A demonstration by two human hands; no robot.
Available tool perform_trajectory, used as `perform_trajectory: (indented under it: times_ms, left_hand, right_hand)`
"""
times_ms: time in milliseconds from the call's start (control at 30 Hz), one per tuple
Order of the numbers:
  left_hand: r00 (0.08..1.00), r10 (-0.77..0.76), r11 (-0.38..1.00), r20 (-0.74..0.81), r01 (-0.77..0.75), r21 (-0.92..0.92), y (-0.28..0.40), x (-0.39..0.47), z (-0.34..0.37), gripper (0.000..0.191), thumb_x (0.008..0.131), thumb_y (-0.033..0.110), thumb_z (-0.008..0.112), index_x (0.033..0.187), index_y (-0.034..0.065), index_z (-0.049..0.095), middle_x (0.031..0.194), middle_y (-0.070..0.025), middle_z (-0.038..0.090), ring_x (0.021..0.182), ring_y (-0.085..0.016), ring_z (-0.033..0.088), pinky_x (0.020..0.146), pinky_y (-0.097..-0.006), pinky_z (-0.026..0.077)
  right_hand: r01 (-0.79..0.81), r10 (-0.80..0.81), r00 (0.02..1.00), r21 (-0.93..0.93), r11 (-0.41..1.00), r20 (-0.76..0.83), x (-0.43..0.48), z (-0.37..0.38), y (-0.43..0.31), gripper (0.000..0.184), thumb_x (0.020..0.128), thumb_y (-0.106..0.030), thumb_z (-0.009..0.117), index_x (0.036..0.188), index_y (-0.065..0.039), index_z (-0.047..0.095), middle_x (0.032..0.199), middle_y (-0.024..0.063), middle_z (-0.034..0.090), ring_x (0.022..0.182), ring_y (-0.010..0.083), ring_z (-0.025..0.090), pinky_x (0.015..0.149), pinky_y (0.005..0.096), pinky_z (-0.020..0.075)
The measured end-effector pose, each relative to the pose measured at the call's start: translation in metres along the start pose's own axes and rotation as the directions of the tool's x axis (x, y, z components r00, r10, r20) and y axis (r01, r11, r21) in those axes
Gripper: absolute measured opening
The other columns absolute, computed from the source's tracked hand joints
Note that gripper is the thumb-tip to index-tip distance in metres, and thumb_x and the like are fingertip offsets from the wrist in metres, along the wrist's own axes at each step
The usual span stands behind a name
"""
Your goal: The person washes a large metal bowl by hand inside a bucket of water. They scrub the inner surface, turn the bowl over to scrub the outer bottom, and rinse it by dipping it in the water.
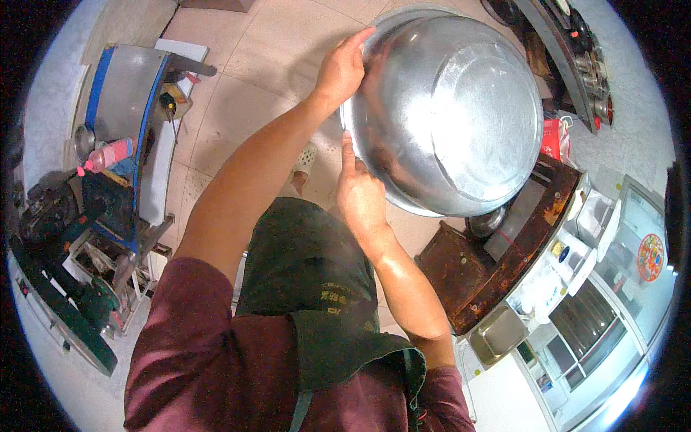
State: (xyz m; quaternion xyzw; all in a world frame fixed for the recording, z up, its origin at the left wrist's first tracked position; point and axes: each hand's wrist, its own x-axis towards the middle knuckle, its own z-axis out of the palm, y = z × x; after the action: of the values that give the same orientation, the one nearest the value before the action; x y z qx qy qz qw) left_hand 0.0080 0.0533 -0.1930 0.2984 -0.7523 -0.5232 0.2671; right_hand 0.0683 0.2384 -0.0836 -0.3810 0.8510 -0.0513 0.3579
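Note:
A large, shiny metal basin [399, 102] is tipped on its side in front of me, its round base facing right and up toward the camera. My left hand [340, 73] grips the rim on its far left side. Lower along the same rim, my right hand [363, 197] holds on, index finger stretched along the edge. Fingers that curl behind the rim are hidden, as is the basin's inside. Below my hands hangs the dark apron [307, 254] that I wear.
To the left stands a metal-topped work table [127, 75] with a pink bottle [108, 155] on it. A rusty brown metal frame [518, 270] is at right, near a steel sink [498, 333]. A shelf [561, 59] with pots stands at upper right. Underfoot is a tiled floor [259, 65].

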Motion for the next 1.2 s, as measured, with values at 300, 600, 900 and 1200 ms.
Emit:
perform_trajectory:
  times_ms: [300,600,900,1200]
  left_hand:
    - [0.999,0.024,1.000,-0.021,-0.025,-0.018,0.001,0.002,-0.001,0.040,0.103,0.006,0.043,0.139,0.0115,0.059,0.130,-0.0196,0.066,0.120,-0.033,0.064,0.103,-0.0377,0.049]
    - [0.999,0.011,0.999,-0.032,-0.013,-0.039,-0.005,0.002,0.003,0.040,0.103,0.009,0.045,0.139,0.0178,0.058,0.124,-0.0211,0.066,0.114,-0.041,0.063,0.097,-0.0446,0.051]
    - [1.000,-0.001,1.000,-0.024,0.000,-0.028,0.002,0.004,-0.003,0.040,0.103,0.006,0.044,0.139,0.0140,0.060,0.126,-0.0207,0.067,0.117,-0.033,0.065,0.100,-0.0383,0.050]
    - [0.999,0.032,0.999,-0.045,-0.032,-0.008,0.000,0.000,0.000,0.038,0.103,0.006,0.045,0.137,0.0125,0.061,0.126,-0.0211,0.067,0.119,-0.033,0.065,0.101,-0.0381,0.050]
  right_hand:
    - [0.140,-0.023,0.966,0.444,0.885,-0.258,-0.009,0.005,0.030,0.052,0.091,0.006,0.054,0.142,-0.004,0.055,0.129,0.0319,0.061,0.124,0.0469,0.057,0.110,0.0478,0.0408]
    - [0.225,-0.117,0.935,0.309,0.924,-0.334,-0.033,0.018,0.051,0.049,0.094,0.007,0.052,0.140,-0.006,0.058,0.142,0.0336,0.051,0.135,0.0468,0.049,0.114,0.0460,0.0378]
    - [0.267,-0.238,0.832,-0.014,0.964,-0.501,-0.021,0.027,0.034,0.060,0.084,0.010,0.054,0.144,0.000,0.052,0.113,0.0325,0.066,0.118,0.0488,0.058,0.104,0.0493,0.0463]
    - [0.134,-0.191,0.918,-0.182,0.974,-0.347,-0.007,0.031,0.011,0.081,0.084,-0.006,0.062,0.156,0.006,0.027,0.092,0.0269,0.068,0.079,0.0416,0.070,0.074,0.0503,0.0583]
